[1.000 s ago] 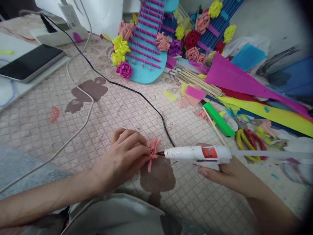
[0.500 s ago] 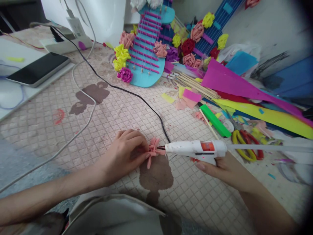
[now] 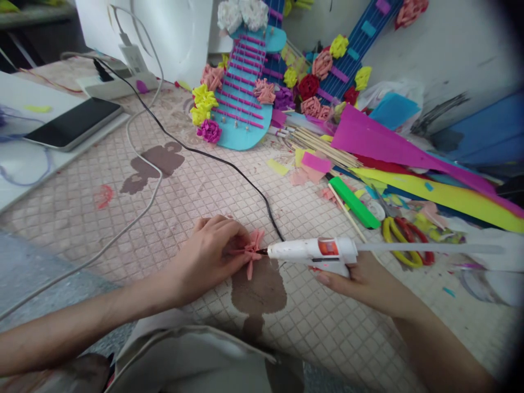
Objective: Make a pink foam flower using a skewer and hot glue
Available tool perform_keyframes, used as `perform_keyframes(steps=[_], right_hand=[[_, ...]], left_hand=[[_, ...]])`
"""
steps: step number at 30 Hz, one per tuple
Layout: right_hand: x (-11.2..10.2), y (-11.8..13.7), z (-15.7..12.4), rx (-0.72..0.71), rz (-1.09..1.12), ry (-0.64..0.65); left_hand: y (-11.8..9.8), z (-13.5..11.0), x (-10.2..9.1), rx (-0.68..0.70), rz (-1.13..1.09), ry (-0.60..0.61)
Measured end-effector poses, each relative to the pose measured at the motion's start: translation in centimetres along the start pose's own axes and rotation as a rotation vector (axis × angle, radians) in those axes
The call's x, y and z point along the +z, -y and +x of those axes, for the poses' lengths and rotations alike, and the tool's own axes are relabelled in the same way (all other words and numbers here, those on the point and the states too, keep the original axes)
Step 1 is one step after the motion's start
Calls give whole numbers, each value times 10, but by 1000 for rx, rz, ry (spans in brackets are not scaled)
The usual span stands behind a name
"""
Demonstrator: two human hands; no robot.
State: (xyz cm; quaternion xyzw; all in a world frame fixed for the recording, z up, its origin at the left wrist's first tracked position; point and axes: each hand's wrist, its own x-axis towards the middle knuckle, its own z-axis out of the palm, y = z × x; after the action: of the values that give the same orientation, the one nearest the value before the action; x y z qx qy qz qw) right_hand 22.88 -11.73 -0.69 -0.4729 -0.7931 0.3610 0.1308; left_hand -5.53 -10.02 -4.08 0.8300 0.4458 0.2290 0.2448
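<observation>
My left hand pinches a small pink paper flower between thumb and fingers, low over the quilted cloth. In my right hand is a white hot glue gun, its handle wrapped by the fingers. The dark nozzle points left and meets the middle of the flower, or very nearly so. A long clear glue stick sticks out of the gun's back end to the right. The gun's black cord runs away over the cloth toward a power strip.
Behind stands a blue paper guitar with paper flowers. On the right lie wooden sticks, coloured paper sheets, a green highlighter, yellow-handled scissors and scraps. At left are a phone, a white cable and the power strip.
The glue gun has moved slightly left, bringing its nozzle further into the middle of the pink flower. My left hand keeps its pinch. The view has shifted a little.
</observation>
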Motion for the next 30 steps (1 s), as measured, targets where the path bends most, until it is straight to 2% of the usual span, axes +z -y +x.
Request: perform_keyframes(steps=[6,15,22,25,30], right_hand=[[2,-3,-2,4,25,-5],[-6,-9,-5,57,-39,105],[-14,-23,-10,84,-27,82],[-14,-21,-5,79,4,34],[-8,-11,7,93,47,80]], left_hand=[[-1,0,-1,9,2,1],[0,-2,0,14,-10,-1],[1,-3,2,-6,-27,0],[1,-3,3,-19,-33,1],[0,-2,4,-30,-29,-7]])
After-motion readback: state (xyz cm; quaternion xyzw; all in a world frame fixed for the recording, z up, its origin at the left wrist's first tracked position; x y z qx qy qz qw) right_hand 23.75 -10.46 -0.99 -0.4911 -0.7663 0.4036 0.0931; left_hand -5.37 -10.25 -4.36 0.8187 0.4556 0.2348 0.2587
